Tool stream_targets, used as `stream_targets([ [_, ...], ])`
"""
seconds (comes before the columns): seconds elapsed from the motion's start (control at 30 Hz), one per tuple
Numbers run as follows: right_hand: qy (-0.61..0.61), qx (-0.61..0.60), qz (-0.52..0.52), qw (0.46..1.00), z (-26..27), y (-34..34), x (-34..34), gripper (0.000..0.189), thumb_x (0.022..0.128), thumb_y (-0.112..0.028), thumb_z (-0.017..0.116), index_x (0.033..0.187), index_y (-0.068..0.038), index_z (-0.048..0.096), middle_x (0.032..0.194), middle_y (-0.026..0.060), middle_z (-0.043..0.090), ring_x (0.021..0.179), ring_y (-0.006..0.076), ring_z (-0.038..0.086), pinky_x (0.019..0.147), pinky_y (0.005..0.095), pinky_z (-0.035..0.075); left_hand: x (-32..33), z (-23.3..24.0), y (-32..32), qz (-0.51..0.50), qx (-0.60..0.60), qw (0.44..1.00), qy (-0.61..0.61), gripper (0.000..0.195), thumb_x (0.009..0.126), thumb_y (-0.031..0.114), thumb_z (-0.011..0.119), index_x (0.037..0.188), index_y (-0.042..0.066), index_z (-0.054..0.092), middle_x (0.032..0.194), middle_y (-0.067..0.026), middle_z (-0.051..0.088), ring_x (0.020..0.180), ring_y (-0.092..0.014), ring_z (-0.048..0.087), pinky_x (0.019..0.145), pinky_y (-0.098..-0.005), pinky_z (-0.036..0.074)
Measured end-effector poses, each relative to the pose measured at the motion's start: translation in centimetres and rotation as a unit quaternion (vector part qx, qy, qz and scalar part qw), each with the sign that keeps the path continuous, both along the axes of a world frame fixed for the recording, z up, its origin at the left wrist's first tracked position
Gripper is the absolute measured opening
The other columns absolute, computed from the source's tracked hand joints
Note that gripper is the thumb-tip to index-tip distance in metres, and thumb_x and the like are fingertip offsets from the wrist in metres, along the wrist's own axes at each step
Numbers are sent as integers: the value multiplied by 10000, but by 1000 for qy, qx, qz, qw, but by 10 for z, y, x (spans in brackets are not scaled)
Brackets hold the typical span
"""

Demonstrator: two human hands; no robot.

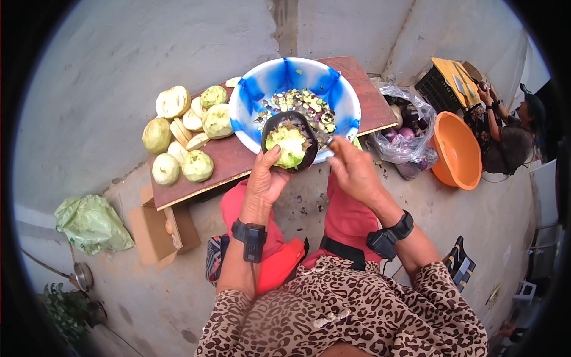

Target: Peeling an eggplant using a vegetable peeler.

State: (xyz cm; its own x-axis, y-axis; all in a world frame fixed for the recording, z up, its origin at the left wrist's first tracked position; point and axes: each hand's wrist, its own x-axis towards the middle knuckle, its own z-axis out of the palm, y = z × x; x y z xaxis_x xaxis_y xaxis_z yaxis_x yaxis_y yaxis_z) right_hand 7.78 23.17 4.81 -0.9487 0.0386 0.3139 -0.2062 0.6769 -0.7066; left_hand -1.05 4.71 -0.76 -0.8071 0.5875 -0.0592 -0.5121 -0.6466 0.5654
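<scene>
My left hand [270, 175] holds a large dark purple eggplant [310, 130] over the near rim of a blue-and-white basin [250, 89]. A patch on the eggplant's near face is peeled to pale green flesh. To its right, my right hand [356, 167] grips the handle of a knife [331, 142], whose blurred blade points towards the eggplant. Short bits of purple and green peel [308, 105] lie in the basin. Left of it, several peeled eggplants [198, 165] and some cut pieces [180, 130] rest on a reddish-brown board [223, 163].
Right of the board stand a clear plastic bag [387, 145] of unpeeled eggplants and an orange basin [450, 156]. Beyond them, another person [513, 138] holds something dark beside a cutting board [446, 73] with knives. At left lie a cardboard box [149, 234] and a green plastic bag [93, 223].
</scene>
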Motion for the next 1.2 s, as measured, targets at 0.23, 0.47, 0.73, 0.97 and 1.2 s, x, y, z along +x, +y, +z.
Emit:
stream_targets([
  [0.23, 57, -30, -91, 994, -5, 0, 4, 307, 887, -108, 596, 1166, -20, 502, 912, 221, 625, 832, 412, 623, 700, 433, 489, -1, 4, -1, 0, 29, 998, -55, 668, 845, 312, 682, 1393, 87, 373, 1336, -154, 515, 1201, -335, 533, 928, -579, 488],
  [0.47, -1, -45, 8, 999, 14, -12, 15, 263, 943, -136, 549, 1174, -10, 545, 801, 147, 620, 701, 282, 620, 632, 350, 476, -2, 6, 5, 45, 81, 993, -77, 647, 841, 279, 701, 1383, 97, 399, 1354, -116, 504, 1252, -304, 484, 1050, -537, 397],
  [0.73, 1, 34, 44, 998, 13, -17, 15, 268, 919, -78, 569, 1177, -10, 541, 869, 152, 622, 742, 315, 617, 664, 359, 488, 0, 9, 3, 60, 67, 996, -14, 626, 847, 185, 708, 1381, 103, 391, 1316, -96, 522, 1224, -282, 509, 1034, -511, 428],
  [0.97, -10, 58, 48, 997, 23, -17, 18, 247, 923, -81, 563, 1156, 2, 561, 876, 169, 624, 740, 332, 612, 673, 371, 491, 1, 9, 4, 54, 85, 995, -12, 589, 888, 215, 657, 1393, 102, 377, 1322, -114, 516, 1215, -282, 521, 1000, -510, 456],
  [1.2, -27, 97, 37, 994, 21, -15, 16, 262, 922, -83, 569, 1163, 18, 553, 908, 191, 640, 780, 354, 628, 686, 387, 497, 2, 13, 2, 48, 93, 994, -15, 549, 870, 150, 653, 1362, 87, 418, 1284, -91, 546, 1185, -246, 544, 994, -473, 466],
])
